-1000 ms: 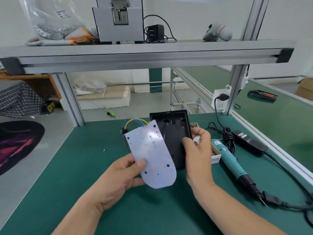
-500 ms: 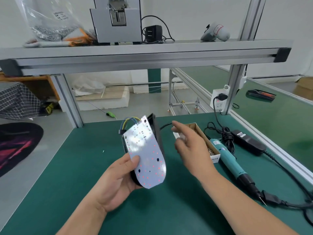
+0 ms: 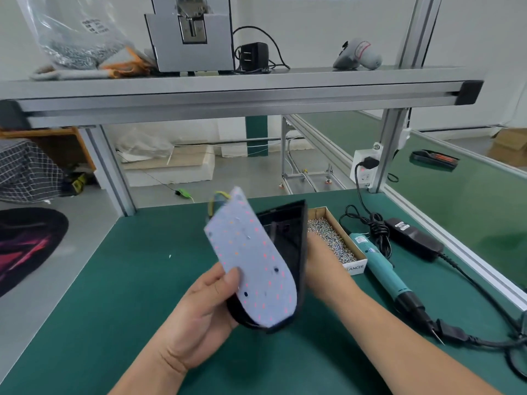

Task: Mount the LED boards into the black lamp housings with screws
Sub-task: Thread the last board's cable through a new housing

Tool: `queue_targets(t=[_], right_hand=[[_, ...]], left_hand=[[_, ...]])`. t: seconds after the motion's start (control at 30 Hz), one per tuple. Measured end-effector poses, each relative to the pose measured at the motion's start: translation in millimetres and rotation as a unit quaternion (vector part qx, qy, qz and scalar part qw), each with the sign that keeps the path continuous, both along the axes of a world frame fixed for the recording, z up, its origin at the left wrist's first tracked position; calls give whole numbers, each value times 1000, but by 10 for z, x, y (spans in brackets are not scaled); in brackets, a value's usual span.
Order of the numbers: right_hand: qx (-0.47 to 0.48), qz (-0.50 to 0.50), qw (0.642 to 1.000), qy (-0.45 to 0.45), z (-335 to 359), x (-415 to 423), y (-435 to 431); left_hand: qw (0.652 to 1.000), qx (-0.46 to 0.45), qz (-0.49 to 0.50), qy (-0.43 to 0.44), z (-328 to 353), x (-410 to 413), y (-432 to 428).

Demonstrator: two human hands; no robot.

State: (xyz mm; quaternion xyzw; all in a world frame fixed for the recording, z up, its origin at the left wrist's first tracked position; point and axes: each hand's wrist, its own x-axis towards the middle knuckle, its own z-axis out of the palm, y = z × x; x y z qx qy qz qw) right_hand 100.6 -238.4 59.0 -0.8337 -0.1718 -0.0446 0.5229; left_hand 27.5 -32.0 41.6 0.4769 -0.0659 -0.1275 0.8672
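We find the left hand (image 3: 199, 306) gripping from the left. Its thumb (image 3: 228, 277) presses on the dotted face of the white LED board (image 3: 251, 252), a flat tongue-shaped panel. The thumb sits at the board's left edge, towards its rounded end. The other fingers pass behind and are hidden.

The right hand (image 3: 322, 269) reaches in against the right side of the black lamp housing (image 3: 288, 238), a shallow plastic shell. Its fingers are covered by the shell and blurred, so we cannot tell whether they grip.

Board and housing are held together above the green surface (image 3: 128, 295). They meet at the near rounded end and spread apart at the far end. The board lies in front, between thumb and shell.

The board's long axis runs away from the person, leaning left at the far end. Its rounded end points at the person. Its square end, carrying yellow and blue wires (image 3: 218, 196), points towards the surface's far edge.

To the left the surface runs wide to its left edge. To the right the room is tighter:
- A cardboard box (image 3: 355, 267) of silver screws (image 3: 328, 235) sits just beside the right hand.
- A teal electric screwdriver (image 3: 379, 263) lies alongside the box.
- A black power adapter (image 3: 413, 238) lies near the aluminium right edge rail.
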Motion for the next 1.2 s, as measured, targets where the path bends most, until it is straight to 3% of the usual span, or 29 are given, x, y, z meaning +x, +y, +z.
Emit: queue_targets(t=[0.07, 0.17, 0.27, 0.37, 0.47, 0.63, 0.8, 0.97, 1.07, 1.2], right_hand=[[-63, -11, 997, -32, -22, 30, -47], [-157, -77, 982, -73, -6, 97, -158], [-160, -156, 972, -79, 80, 177, -369], [-91, -184, 978, -29, 172, 250, -609], [61, -114, 990, 63, 181, 221, -596], [234, -20, 959, 158, 13, 66, -174], [324, 24, 915, 239, 17, 55, -89], [383, 48, 881, 274, -60, 20, 2], [386, -2, 892, 235, -81, 83, -36], [388, 3, 889, 242, -96, 60, 36]], left_hand=[[996, -60, 72, 6, 34, 32, -18], [985, -79, 156, -3, 84, 106, 93], [972, -87, 218, 11, 176, 135, 293], [968, -86, 234, 10, 220, 153, 437], [975, -86, 203, 2, 199, 154, 438], [985, -58, 160, 4, 162, 128, 347], [988, 46, 139, -43, 118, 119, 200], [982, 168, 40, -76, -32, 34, 102], [982, 160, 71, -74, -48, 31, 21], [986, 84, 136, -50, -6, 67, 79]])
